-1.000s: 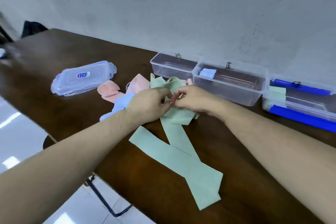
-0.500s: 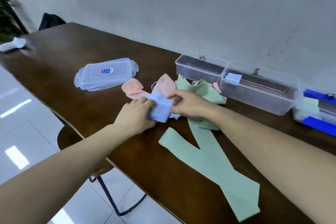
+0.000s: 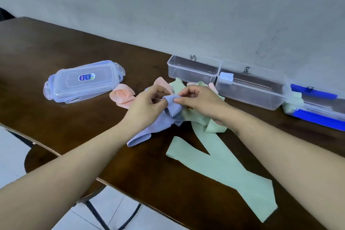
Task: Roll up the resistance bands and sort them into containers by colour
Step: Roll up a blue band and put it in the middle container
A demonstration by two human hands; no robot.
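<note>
Both hands pinch the lavender-blue stretchy resistance band (image 3: pixel 172 109): left hand (image 3: pixel 149 106) and right hand (image 3: pixel 200 101) grip its upper end, lifted between them; the tail trails onto the dark wooden table (image 3: pixel 56 114), beside the flat pale green band (image 3: pixel 220 166).

One head-worn wide-angle view looks forward and down, close over the table (image 3: pixel 56 117), toward the wall (image 3: pixel 186 5).

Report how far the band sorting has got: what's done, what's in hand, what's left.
Done: one rolled blue band sits in the middle container, and a green roll in the blue-clipped container. In hand: both the left hand and right hand pinch a loose blue band. Left: the long green band, the pink bands, and the leftmost container holds nothing yet.
</note>
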